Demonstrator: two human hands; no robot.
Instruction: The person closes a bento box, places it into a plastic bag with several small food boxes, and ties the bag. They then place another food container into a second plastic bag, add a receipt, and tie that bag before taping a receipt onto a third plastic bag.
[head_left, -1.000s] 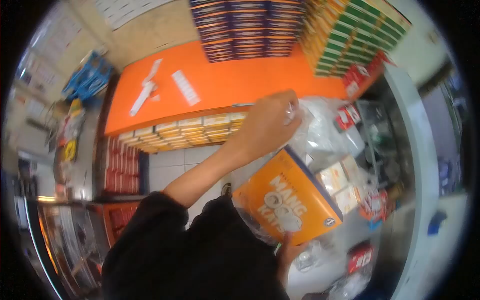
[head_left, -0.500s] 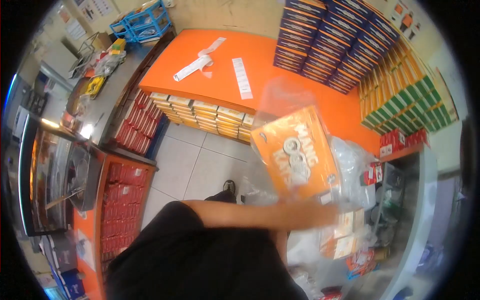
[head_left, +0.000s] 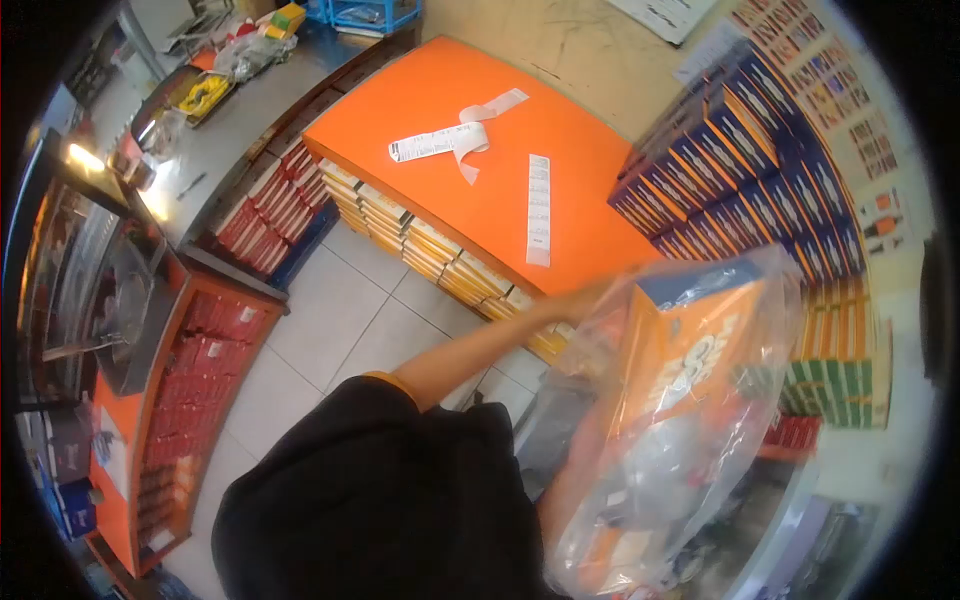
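A clear plastic bag (head_left: 690, 440) hangs in front of me at the right, blurred by motion. Inside it stands an orange box (head_left: 690, 360) with white lettering and a blue top edge. My left hand (head_left: 588, 298) reaches out from the black sleeve and grips the bag's upper left edge. My right hand (head_left: 566, 488) is behind the bag's lower left part; only a blurred skin-coloured shape shows there, and its grip is not visible.
An orange counter (head_left: 590, 200) carries loose paper receipts (head_left: 450, 140). Stacks of blue boxes (head_left: 730, 170) and green-orange boxes (head_left: 840, 350) stand at the right. Red packs (head_left: 265, 205) fill shelves on the left, beside a glass display case (head_left: 100, 300). Tiled floor (head_left: 340, 320) lies below.
The view has swung left and down. The bagged orange box moved from the centre to the lower right, closer to the camera. My left hand now holds the bag's upper edge.
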